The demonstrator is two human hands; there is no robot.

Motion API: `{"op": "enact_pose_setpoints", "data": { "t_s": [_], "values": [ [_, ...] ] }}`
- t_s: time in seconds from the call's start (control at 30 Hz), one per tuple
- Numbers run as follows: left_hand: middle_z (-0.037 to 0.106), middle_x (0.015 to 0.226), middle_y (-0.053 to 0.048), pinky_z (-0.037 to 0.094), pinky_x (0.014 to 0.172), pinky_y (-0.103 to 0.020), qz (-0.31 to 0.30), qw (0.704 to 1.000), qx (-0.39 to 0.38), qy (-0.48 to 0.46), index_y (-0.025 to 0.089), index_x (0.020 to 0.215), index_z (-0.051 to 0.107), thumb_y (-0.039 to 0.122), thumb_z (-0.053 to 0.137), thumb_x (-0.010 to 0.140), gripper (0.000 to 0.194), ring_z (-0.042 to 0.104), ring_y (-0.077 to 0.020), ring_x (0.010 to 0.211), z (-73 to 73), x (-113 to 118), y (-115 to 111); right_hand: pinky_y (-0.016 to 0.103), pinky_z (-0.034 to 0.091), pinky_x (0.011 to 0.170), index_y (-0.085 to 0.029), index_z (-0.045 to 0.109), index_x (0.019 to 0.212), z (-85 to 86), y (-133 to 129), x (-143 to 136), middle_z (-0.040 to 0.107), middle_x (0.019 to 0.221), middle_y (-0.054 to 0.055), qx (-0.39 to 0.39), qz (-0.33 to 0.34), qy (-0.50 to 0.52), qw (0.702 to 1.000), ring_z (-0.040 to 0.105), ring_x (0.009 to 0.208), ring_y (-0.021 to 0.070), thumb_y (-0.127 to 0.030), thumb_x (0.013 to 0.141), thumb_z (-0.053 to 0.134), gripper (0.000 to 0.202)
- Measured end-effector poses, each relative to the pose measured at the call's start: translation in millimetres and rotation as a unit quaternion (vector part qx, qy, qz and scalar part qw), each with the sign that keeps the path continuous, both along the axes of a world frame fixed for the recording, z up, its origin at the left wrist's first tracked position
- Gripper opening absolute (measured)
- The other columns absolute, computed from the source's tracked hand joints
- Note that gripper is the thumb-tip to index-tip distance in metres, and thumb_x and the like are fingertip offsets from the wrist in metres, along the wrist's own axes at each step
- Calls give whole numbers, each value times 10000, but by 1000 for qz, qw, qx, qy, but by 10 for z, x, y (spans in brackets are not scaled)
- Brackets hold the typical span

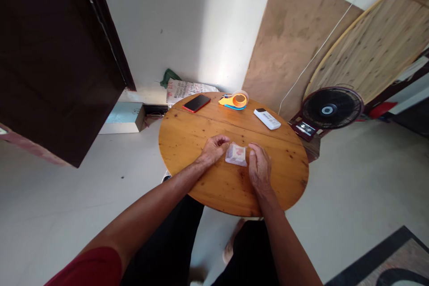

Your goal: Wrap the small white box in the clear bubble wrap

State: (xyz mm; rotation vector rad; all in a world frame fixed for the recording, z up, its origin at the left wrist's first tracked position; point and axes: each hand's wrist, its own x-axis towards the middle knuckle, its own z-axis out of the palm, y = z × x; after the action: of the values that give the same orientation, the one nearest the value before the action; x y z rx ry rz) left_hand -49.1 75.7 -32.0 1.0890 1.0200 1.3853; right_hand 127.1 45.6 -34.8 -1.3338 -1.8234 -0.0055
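Both forearms reach over the near edge of a round wooden table (187,143); the left hand (214,149) and right hand (259,167), fingers loosely curled, flank and touch a small clear-wrapped packet (236,154) near its middle. Farther off lie a red phone (196,103), tape dispenser (234,100) and white remote (267,119).

Looks like a home room, part living space, part storage. Small round wooden table (201,143) on a plain pale floor, black pedestal fan (331,108) parked on the ground, white air-con remote (267,119), big round wooden tabletop (378,40) and a brown plywood sheet (295,40) leaning on the white wall.
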Motion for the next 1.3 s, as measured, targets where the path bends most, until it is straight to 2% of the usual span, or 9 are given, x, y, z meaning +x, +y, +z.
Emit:
{"op": "enact_pose_setpoints", "data": {
  "t_s": [0.17, 0.3, 0.5, 0.7, 0.9, 1.13, 1.3],
  "values": [
    [607, 623, 15, 430, 556, -190, -11, 999, 20, 32, 129, 682, 620, 213, 645, 662, 90, 530, -85, 558, -18, -1, -27, 409, 368, 963, -176, 595, 1160, -6, -3, 1, 630, 1198, 102, -9, 11, -14, 1000, 545, 1110, 234, -269, 944, 335, 350],
    [610, 636, 9, 427, 542, -193, -9, 993, 48, 106, 133, 761, 643, 290, 662, 694, 171, 526, -94, 567, -90, -10, -59, 413, 363, 955, -182, 590, 1183, 4, -6, -6, 619, 1220, 98, -14, 23, -22, 999, 540, 1110, 235, -263, 940, 344, 354],
    [626, 678, 5, 445, 586, -192, -10, 977, 79, 199, 146, 807, 671, 301, 708, 680, 205, 541, -102, 626, -127, -16, -83, 400, 362, 937, -204, 627, 1118, 36, -17, -16, 601, 1249, 78, -18, 43, -44, 998, 529, 1100, 226, -259, 941, 351, 333],
    [667, 757, -19, 472, 648, -205, -11, 975, 78, 209, 139, 834, 676, 252, 684, 711, 167, 578, -113, 682, -99, 34, -42, 399, 364, 938, -187, 631, 1074, 23, -19, -10, 604, 1235, 84, -14, 38, -32, 999, 528, 1094, 229, -270, 940, 359, 315],
    [669, 758, -20, 463, 631, -200, -22, 978, 74, 193, 140, 844, 674, 253, 681, 717, 170, 577, -111, 671, -118, 42, -42, 401, 369, 944, -195, 635, 1088, 36, -30, -10, 594, 1239, 84, -1, 51, -32, 998, 525, 1106, 228, -269, 929, 382, 308],
    [657, 724, -12, 448, 606, -192, -27, 981, 70, 179, 141, 835, 668, 271, 675, 721, 173, 565, -106, 651, -123, 43, -58, 392, 376, 881, -233, 674, 1060, 64, -46, -35, 595, 1257, 56, 10, 38, -93, 995, 542, 1041, 231, -249, 906, 428, 291],
    [657, 731, -13, 454, 616, -197, -26, 983, 63, 169, 145, 835, 665, 282, 681, 720, 179, 570, -107, 657, -131, 51, -54, 401, 376, 912, -233, 678, 1045, 61, -55, -18, 593, 1255, 63, 30, 45, -63, 997, 549, 1071, 226, -245, 903, 422, 293]
  ]
}}
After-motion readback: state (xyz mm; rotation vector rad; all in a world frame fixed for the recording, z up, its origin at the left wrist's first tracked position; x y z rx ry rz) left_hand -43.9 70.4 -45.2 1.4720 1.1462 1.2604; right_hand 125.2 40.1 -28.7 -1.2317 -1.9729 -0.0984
